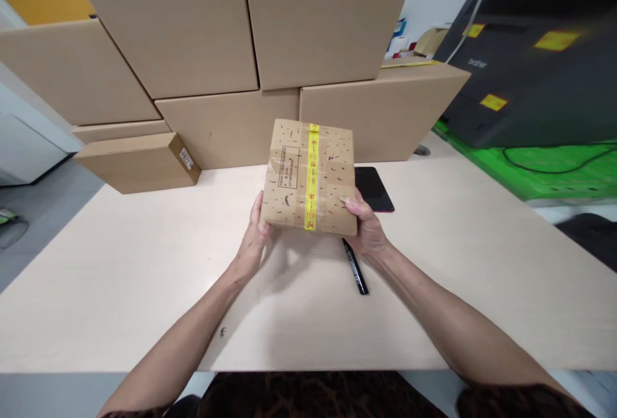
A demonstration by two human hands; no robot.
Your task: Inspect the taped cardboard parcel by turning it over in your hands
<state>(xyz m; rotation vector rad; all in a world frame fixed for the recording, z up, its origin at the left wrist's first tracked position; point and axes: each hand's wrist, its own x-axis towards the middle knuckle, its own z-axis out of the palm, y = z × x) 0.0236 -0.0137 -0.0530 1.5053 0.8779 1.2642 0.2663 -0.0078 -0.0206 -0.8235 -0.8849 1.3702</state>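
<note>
Between my two hands is a small cardboard box [292, 202], tilted and held up over the table. Yellow tape with red print runs down its face, and a printed label block and many small black marks cover the rest. My left hand [254, 233] grips its lower left edge. My right hand [369, 228] clasps the lower right corner, thumb on the front face. A black marker pen [355, 268] lies on the table below my right hand. Behind that hand is a dark flat tablet-like thing [375, 190], partly hidden by the box.
Large cardboard boxes [202, 32] stand stacked along the back of the pale table [144, 296]. A flat carton [139, 164] with a white label sits at the back left. To the right, a dark Brother machine [520, 77] stands on a green surface [540, 170].
</note>
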